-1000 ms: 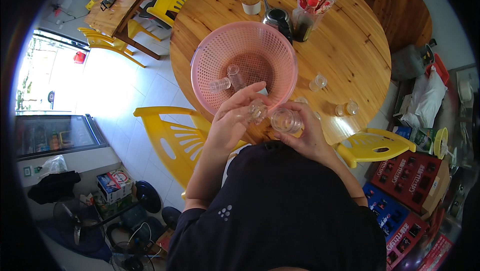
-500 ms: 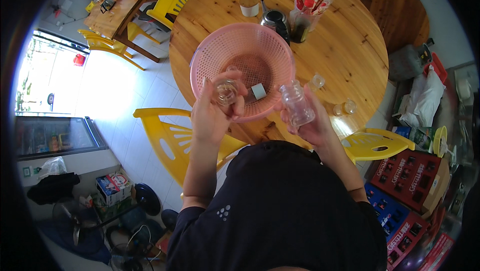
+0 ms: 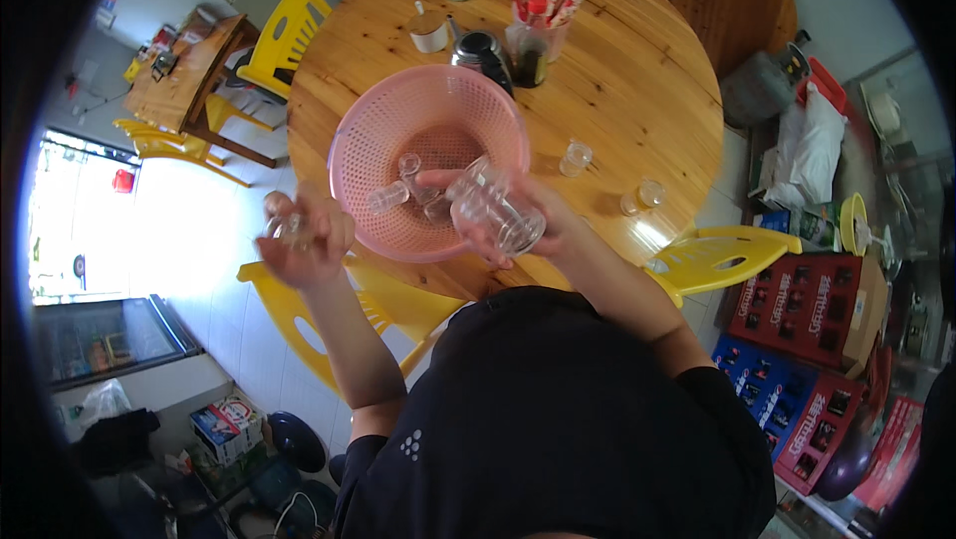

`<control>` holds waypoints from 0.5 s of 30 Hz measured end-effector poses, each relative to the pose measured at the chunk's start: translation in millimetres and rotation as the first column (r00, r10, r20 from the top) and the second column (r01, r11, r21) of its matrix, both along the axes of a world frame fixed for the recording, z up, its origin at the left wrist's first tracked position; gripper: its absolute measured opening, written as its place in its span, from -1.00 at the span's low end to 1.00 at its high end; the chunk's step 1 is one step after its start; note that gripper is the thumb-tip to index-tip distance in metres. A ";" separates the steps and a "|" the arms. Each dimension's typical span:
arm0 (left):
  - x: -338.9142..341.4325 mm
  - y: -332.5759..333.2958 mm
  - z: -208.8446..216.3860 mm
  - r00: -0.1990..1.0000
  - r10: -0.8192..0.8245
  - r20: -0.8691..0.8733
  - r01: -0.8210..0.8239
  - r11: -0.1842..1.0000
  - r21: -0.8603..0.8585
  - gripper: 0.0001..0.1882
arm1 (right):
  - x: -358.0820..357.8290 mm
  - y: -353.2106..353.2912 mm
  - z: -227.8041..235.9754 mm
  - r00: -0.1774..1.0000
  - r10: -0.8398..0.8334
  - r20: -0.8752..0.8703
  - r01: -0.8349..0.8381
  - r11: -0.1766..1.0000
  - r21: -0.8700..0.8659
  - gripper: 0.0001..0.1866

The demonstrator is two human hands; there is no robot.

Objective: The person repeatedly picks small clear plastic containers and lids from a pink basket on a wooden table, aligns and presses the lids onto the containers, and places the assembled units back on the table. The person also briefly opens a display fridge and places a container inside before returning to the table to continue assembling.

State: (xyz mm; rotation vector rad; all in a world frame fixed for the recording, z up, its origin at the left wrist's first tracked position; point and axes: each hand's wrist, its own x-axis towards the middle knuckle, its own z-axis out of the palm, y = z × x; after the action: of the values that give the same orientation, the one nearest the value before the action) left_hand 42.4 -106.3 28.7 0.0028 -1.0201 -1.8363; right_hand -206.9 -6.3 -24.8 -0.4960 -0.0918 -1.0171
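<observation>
The left hand [image 3: 317, 243], fingers curled, grips a small clear object [image 3: 290, 226], details blurred. The right hand [image 3: 541, 203] is wrapped around a tilted clear jar [image 3: 498, 211], over the pink basket [image 3: 376, 146] near the tabletop's [image 3: 637, 71] near-left edge.

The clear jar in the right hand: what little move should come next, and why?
Perhaps the right hand should ease the clear jar a little farther over the basket and lower it in. It is held tilted by the near rim in this view, and clear containers already lie inside.
</observation>
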 end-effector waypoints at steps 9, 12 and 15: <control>-12.4 -1.8 -40.9 0.218 0.360 0.907 -0.254 0.918 -0.303 -0.76 | 17.7 19.9 30.4 -0.178 -0.485 -0.856 -0.125 0.874 -0.469 -0.12; 14.7 13.2 27.2 0.415 0.402 0.816 -0.216 0.915 -0.341 -0.71 | 19.8 37.0 70.4 0.163 -0.569 -0.806 -0.118 0.799 -0.589 -0.05; 35.1 16.9 64.9 0.922 0.273 0.275 -0.068 0.813 -0.578 -0.62 | 27.2 23.3 80.2 0.675 -0.644 -0.360 0.003 0.491 -0.871 -0.12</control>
State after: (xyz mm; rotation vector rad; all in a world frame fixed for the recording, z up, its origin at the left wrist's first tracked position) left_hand 77.5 -89.4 93.6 0.0670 -1.7293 -1.3315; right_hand -179.7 17.0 55.4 -1.8362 0.2063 -1.1045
